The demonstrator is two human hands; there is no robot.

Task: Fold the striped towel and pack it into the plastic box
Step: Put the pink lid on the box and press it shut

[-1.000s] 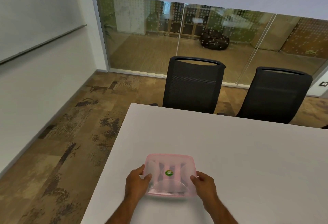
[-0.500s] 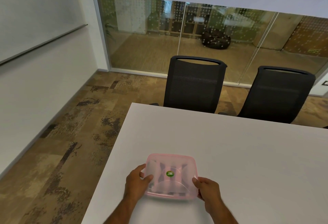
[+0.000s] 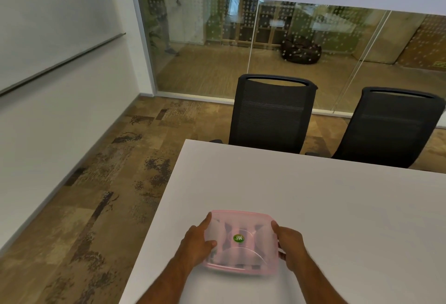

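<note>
A pink translucent plastic box (image 3: 251, 226) with its lid on lies on the white table (image 3: 325, 207) near the front left corner. A green round sticker (image 3: 239, 238) marks the lid. Dark stripes of the towel (image 3: 228, 227) show dimly through the lid. My left hand (image 3: 196, 243) grips the box's left side with the thumb on the lid. On the right side, my right hand (image 3: 289, 244) holds the box's edge.
Two black mesh chairs (image 3: 272, 110) (image 3: 393, 127) stand at the table's far edge. The table's left edge (image 3: 154, 219) drops to patterned carpet. A glass wall runs behind the chairs, and a white wall stands to the left.
Both hands have shifted a little along the box's sides and the box has turned slightly. The view has drifted a little.
</note>
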